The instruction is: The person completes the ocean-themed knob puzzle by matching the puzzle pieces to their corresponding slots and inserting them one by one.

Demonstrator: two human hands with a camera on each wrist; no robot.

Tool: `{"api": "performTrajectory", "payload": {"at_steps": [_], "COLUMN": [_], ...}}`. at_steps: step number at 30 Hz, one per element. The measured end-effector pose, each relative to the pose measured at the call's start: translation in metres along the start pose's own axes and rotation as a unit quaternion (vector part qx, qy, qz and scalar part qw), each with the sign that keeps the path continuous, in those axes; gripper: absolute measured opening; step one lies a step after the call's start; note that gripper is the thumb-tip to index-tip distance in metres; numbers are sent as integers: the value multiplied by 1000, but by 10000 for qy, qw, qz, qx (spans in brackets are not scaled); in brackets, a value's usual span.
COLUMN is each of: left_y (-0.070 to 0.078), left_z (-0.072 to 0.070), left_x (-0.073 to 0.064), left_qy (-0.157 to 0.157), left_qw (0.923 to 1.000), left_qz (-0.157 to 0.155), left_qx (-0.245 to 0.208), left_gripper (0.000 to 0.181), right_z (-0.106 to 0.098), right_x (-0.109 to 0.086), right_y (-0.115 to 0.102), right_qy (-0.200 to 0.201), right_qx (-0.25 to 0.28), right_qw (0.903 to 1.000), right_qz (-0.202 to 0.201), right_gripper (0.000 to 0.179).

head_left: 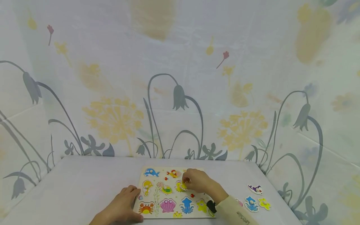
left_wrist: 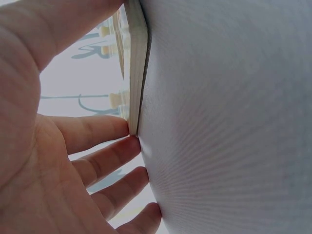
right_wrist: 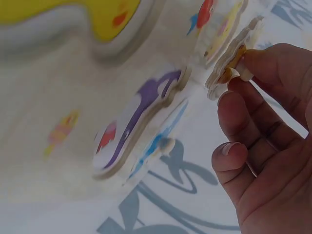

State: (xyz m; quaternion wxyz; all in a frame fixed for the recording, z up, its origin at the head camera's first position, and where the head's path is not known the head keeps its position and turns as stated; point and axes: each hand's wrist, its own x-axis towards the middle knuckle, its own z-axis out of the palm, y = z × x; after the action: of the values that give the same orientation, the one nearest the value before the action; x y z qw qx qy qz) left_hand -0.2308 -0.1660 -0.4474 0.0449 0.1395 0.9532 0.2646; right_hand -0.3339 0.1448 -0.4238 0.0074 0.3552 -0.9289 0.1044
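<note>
A wooden sea-animal puzzle board (head_left: 163, 215) lies on the table in front of me. In the head view my left hand (head_left: 123, 204) is at its left side, fingers along the edge and thumb by the near corner. The left wrist view shows those fingers nearly straight, the index fingertip touching the board's edge (left_wrist: 139, 73). Over the board's right half, my right hand (head_left: 198, 180) pinches a puzzle piece (right_wrist: 222, 68) with a scalloped edge and yellow on its face, by its knob. This piece is tilted, close over a yellow printed shape (head_left: 178, 187).
To the right of the board lie loose pieces: a purple whale (head_left: 255, 189), a blue squid (head_left: 251, 204), a yellow starfish (head_left: 264, 203) and a pink one (head_left: 239, 202) partly behind the right sleeve. A patterned cloth (head_left: 180, 125) hangs behind the table.
</note>
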Motion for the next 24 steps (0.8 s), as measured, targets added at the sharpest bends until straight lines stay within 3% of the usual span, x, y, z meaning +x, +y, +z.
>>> {"api": "performTrajectory", "payload": {"at_steps": [8, 24], "left_y": [0, -1], "left_z": [1, 3], "left_x": [0, 3], "left_qy": [-40, -95], "left_qw": [9998, 9998], "left_qz": [-122, -119], "left_qx": [-151, -153], "left_gripper": [97, 96], "right_z": [9, 14], "right_x": [10, 16], "right_y": [-12, -13], "right_qy": [-89, -228], "right_qx": [-101, 68], "right_qw": [9999, 9995], "right_qz": [5, 197], "right_gripper": [6, 9]}}
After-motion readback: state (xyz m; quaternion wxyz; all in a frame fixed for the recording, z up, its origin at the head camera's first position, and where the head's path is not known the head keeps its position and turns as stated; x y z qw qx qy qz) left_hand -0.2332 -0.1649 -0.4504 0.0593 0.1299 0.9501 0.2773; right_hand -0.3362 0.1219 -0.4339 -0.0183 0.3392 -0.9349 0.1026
